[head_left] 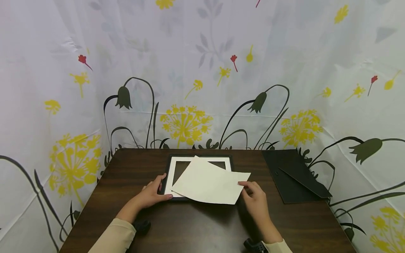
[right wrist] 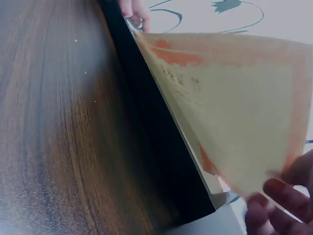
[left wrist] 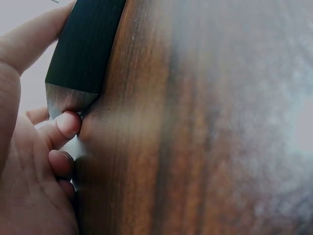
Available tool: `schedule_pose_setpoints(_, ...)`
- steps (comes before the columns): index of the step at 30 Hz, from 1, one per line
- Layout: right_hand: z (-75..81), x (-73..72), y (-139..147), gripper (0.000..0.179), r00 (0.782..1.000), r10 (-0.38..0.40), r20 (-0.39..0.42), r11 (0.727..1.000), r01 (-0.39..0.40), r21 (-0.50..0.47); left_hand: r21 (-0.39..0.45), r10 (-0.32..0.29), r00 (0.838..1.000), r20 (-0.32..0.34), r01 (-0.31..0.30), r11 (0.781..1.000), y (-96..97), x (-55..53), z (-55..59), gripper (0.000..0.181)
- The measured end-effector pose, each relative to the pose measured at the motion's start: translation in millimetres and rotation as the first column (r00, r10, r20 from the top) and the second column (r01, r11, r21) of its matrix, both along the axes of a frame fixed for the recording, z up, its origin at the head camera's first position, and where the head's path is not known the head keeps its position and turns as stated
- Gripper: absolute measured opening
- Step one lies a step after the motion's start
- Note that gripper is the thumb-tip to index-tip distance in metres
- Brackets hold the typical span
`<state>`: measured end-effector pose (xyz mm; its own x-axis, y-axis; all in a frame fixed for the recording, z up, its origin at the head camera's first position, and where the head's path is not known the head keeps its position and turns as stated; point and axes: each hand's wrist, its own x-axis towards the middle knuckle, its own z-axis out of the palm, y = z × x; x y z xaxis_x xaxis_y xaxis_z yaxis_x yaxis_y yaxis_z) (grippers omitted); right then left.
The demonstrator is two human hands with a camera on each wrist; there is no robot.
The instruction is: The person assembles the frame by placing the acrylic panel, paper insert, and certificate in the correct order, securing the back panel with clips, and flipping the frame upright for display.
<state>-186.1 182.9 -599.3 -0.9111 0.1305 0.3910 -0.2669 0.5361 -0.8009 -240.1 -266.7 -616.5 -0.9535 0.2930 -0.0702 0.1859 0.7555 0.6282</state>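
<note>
The cream sheet, pale orange along its underside edges, slants over the black-rimmed frame; right hand pinches it beyond the frame's right side; left hand grips the frame's left.

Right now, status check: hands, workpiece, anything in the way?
Left hand grips left side of picture frame. Right hand pinches right edge of cream sheet, sheet slanting over frame. Nothing visibly blocking; black board lies apart, right.
</note>
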Motion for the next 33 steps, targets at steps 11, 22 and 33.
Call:
schedule_pose_setpoints(11, 0.9, -0.1, 6, 0.067, 0.887, 0.21, 0.41, 0.931, -0.053, -0.362, -0.007, 0.03, 0.998, 0.059, -0.03, 1.0, 1.4, -0.7, 1.8, 0.111)
schedule_pose_setpoints(22, -0.9, 2.1, 4, 0.037, 0.862, 0.157, 0.481, 0.91, 0.063, -0.41, 0.009, 0.007, 0.999, 0.037, -0.007, 1.0, 0.2, 1.2, 2.0, 0.112)
schedule_pose_setpoints(33, 4.6, -7.1, 2, 0.018, 0.889, 0.139, 0.436, 0.908, 0.061, -0.414, 0.003, 0.015, 0.999, 0.05, -0.015, 1.0, 2.8, 0.4, 5.4, 0.112)
